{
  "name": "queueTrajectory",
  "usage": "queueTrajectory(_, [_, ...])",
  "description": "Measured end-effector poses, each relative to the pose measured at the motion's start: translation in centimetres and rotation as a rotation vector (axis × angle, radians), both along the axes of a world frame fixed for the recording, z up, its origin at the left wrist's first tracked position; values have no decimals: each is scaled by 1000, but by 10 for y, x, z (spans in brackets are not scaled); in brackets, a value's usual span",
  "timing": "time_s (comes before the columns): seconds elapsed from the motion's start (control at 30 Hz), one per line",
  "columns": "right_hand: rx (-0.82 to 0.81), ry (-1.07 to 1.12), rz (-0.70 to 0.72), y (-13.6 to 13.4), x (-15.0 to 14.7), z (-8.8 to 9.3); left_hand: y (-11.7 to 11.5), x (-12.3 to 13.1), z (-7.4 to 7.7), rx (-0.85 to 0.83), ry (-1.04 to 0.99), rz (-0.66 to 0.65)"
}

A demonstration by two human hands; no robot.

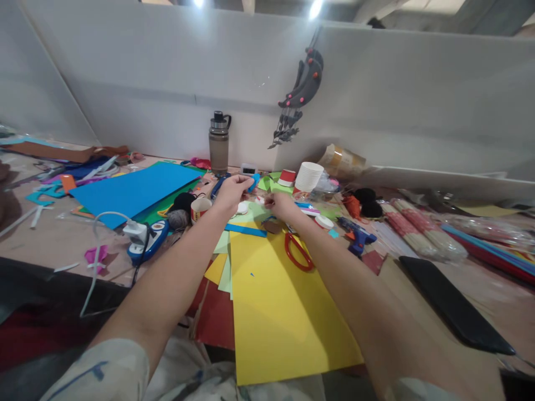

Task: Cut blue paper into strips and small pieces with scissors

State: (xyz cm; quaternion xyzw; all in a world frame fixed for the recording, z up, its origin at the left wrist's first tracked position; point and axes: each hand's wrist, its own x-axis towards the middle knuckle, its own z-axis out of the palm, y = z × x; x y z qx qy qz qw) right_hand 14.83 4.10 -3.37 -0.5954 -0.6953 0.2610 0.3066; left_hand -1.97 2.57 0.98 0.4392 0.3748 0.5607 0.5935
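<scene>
Both arms reach forward over a yellow sheet (288, 317) to the middle of the cluttered table. My left hand (236, 192) is closed, pinching a small blue piece (253, 182) of paper or foam between thumb and fingertips. Close beside it, my right hand (282, 205) has its fingers curled low over the table. A small white and red bit (259, 200) shows at its fingertips; whether it is gripped is hard to make out. Below the hands lie a blue strip (246, 229) and red-handled scissors (299, 253), their blades partly hidden by my right arm.
Behind the hands stand a water bottle (219, 145) and stacked paper cups (309, 177). Blue sheets (140, 192) and a power strip (148, 242) with a plugged-in charger lie left. On the right are a glue gun (358, 236), a black phone (455, 301) and wrapped stick bundles (422, 228).
</scene>
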Motion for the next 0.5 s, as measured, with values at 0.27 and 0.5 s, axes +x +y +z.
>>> queueTrajectory(0.27, [-53,417,0,-2,16,7,0,1,2,-68,-49,27])
queueTrajectory(0.5, [76,261,-31,1,6,4,0,1,1,-88,-45,28])
